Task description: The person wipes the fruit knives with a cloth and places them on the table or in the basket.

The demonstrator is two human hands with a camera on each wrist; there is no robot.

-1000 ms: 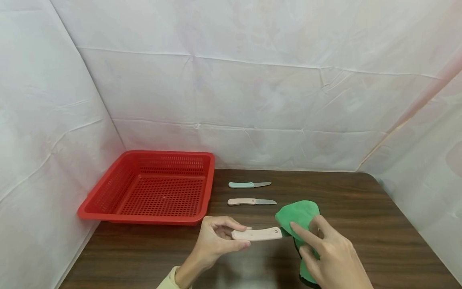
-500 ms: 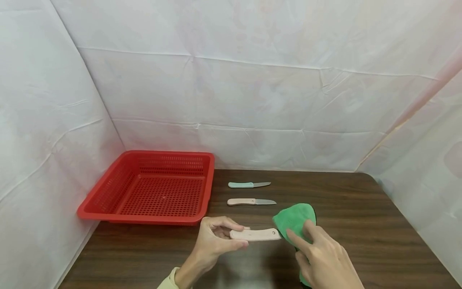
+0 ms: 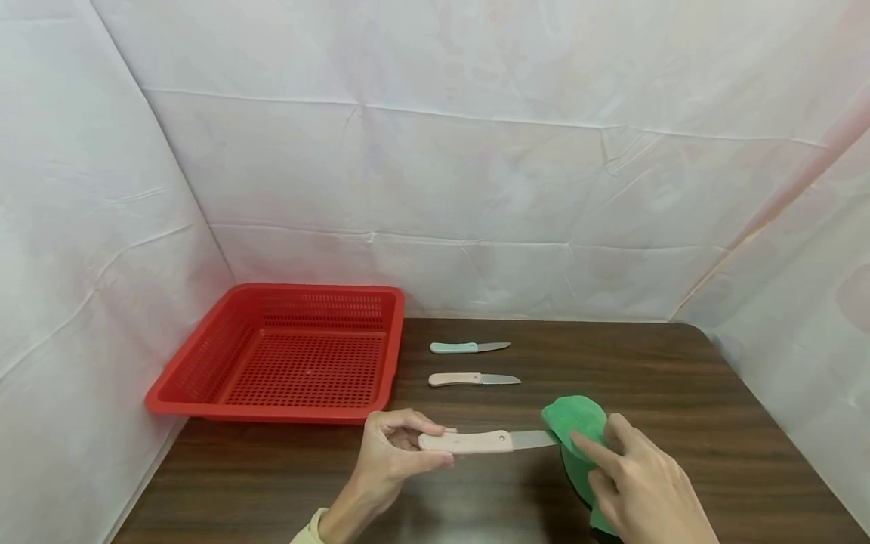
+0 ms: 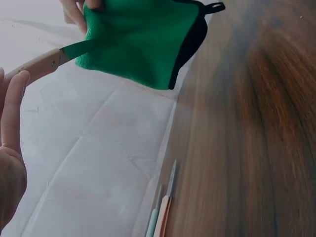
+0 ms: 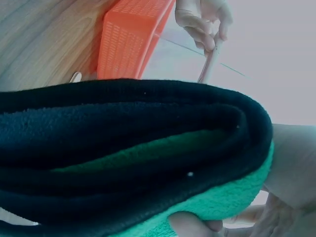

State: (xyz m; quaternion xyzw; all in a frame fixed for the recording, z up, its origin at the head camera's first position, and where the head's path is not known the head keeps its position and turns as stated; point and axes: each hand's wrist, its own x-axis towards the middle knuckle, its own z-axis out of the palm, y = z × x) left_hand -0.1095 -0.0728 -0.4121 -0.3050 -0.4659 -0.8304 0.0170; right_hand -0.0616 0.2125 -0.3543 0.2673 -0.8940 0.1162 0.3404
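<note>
At lower centre, the left hand (image 3: 389, 462) pinches a knife (image 3: 469, 443) by its handle; the right hand (image 3: 644, 480) grips a green cloth (image 3: 574, 420) at its tip. Wiping seems underway; another careful stroke looks needed.

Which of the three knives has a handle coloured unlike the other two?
The back knife on the table: its handle is mint green, while the front table knife and the held knife in the left hand have pinkish handles.

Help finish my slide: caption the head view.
Left hand holds a pink-handled metal knife; right hand, a folded green fabric cloth.
</note>
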